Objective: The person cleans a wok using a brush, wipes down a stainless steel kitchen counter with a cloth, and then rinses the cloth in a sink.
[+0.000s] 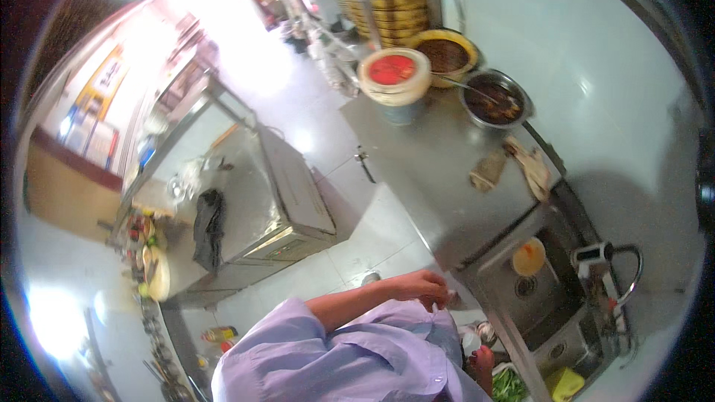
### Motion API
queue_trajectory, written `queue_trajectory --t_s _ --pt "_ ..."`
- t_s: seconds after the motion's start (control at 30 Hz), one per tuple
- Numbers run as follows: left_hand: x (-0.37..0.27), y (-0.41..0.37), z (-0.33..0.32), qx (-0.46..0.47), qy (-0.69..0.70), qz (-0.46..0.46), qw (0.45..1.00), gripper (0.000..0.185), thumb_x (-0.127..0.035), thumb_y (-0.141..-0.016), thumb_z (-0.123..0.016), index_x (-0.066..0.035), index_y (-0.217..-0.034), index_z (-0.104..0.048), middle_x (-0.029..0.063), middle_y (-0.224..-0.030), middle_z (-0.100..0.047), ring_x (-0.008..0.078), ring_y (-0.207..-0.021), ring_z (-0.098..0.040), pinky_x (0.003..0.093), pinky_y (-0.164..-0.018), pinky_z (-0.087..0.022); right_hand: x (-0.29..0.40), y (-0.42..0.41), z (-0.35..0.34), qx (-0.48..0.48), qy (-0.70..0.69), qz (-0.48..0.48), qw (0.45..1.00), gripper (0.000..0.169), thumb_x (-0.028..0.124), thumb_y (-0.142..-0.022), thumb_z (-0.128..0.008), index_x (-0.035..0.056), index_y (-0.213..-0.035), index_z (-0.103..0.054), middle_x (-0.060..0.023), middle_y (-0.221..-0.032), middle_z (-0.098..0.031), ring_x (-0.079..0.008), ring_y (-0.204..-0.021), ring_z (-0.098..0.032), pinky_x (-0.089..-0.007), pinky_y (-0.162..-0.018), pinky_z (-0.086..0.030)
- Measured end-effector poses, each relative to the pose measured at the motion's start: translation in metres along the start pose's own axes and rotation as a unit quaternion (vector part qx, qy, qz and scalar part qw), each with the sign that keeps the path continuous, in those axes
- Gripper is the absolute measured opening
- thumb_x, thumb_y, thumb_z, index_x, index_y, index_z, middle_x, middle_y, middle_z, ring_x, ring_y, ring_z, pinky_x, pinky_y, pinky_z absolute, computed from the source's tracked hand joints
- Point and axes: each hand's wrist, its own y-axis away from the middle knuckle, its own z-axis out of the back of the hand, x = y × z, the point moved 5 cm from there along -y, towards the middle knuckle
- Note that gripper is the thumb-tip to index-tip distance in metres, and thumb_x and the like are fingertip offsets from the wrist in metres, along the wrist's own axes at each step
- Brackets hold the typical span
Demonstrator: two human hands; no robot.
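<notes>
My left hand (425, 289) is curled in front of the light lavender shirt (380, 357) I wear. Its fingertips are close to the cloth, and whether they pinch anything is unclear. Lower down, my right hand (481, 362) hangs beside the sink's front edge, partly hidden by the shirt and blurred. A small white object (471, 340) lies by its fingers; I cannot tell whether it is held. Below the sink edge are green leafy vegetables (508, 385). The double steel sink (503, 290) to my right holds a pale bowl (528, 257) with orange residue.
A steel counter (413, 178) bears a lidded bucket (395, 81), a steel pot (494, 99) of dark liquid, a yellow basin (447, 56) and cloths (528, 170). A faucet (631, 273) rises behind the sink. Left, a steel worktable (251, 190) holds a dark cloth (209, 229).
</notes>
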Motion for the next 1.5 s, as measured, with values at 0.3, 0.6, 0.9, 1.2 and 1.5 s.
queue_trajectory --t_s 0.3,0.6,0.9,1.2,1.5 --pt "0.244 0.287 0.241 -0.557 0.227 -0.137 0.787 0.021 -0.017 -0.087 -0.057 0.002 -0.093 -0.063 0.014 -0.085 -0.065 0.0248 -0.074 -0.068 0.0373 -0.065 -0.058 0.179 -0.049 -0.145 -0.023 0.145 0.009 0.989 0.046 0.004 -0.087 -0.05 0.0048 -0.133 -0.047 -0.0123 -0.079 -0.062 -0.0228 -0.055 -0.06 -0.0347 -0.044 -0.048" --pt "0.527 0.474 0.161 -0.709 0.514 -0.079 0.477 0.028 -0.019 -0.087 -0.056 -0.004 -0.111 -0.057 0.0091 -0.088 -0.058 0.0224 -0.066 -0.062 0.0363 -0.056 -0.055 0.35 -0.048 -0.468 0.176 0.35 0.24 0.888 0.037 0.01 -0.086 -0.055 -0.0013 -0.12 -0.058 -0.007 -0.072 -0.062 -0.0137 -0.053 -0.055 -0.0281 -0.047 -0.045" --pt "0.568 0.465 0.109 -0.724 0.584 -0.12 0.348 0.018 -0.017 -0.09 -0.055 -0.001 -0.099 -0.06 0.0099 -0.081 -0.064 0.0214 -0.067 -0.064 0.0322 -0.055 -0.054 0.379 0.076 -0.789 0.335 0.556 0.287 0.705 0.033 0.012 -0.091 -0.055 -0.0015 -0.121 -0.059 -0.0068 -0.073 -0.063 -0.0106 -0.058 -0.056 -0.0256 -0.054 -0.045" --pt "0.566 0.517 0.051 -0.741 0.605 -0.057 0.286 0.015 -0.017 -0.094 -0.055 -0.003 -0.092 -0.06 0.007 -0.076 -0.06 0.0165 -0.061 -0.058 0.0304 -0.053 -0.049 0.298 0.086 -1.025 0.503 0.503 0.35 0.609 0.032 0.013 -0.091 -0.059 0.0006 -0.12 -0.061 -0.0042 -0.077 -0.064 -0.0094 -0.063 -0.055 -0.0261 -0.058 -0.045" --pt "0.583 0.49 0.032 -0.709 0.683 -0.134 0.113 0.018 -0.019 -0.094 -0.054 -0.003 -0.101 -0.061 0.0062 -0.087 -0.065 0.0161 -0.074 -0.064 0.0297 -0.063 -0.052 0.23 0.174 -1.186 0.584 0.557 0.232 0.543 0.029 0.012 -0.09 -0.061 0.0041 -0.118 -0.063 -0.0002 -0.09 -0.065 -0.0071 -0.063 -0.051 -0.0235 -0.056 -0.043"
